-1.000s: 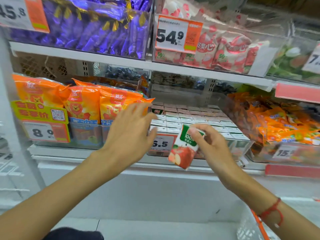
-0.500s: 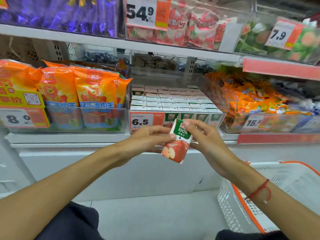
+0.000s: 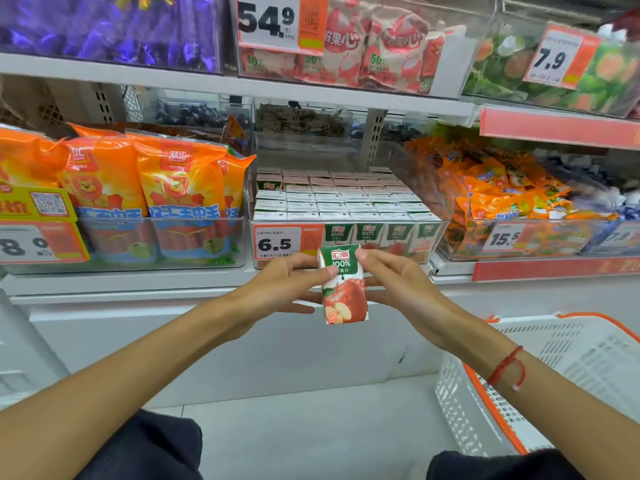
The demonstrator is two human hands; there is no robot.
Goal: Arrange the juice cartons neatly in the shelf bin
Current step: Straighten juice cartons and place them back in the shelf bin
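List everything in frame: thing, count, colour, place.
held juice carton: 1, green, white and red, before the bin
shelf bin: 1, clear, middle shelf, packed with rows of cartons
6.5 price tag: 1, white and orange, bin front
sausage packs: several, orange, bin to the left
snack packets: many, orange, bin to the right
shopping basket: 1, white with orange rim, lower right
left hand: holds the carton
right hand: holds the carton

Held juice carton reads "100%", bin price tag "6.5", upper tags "54.9", "7.9"
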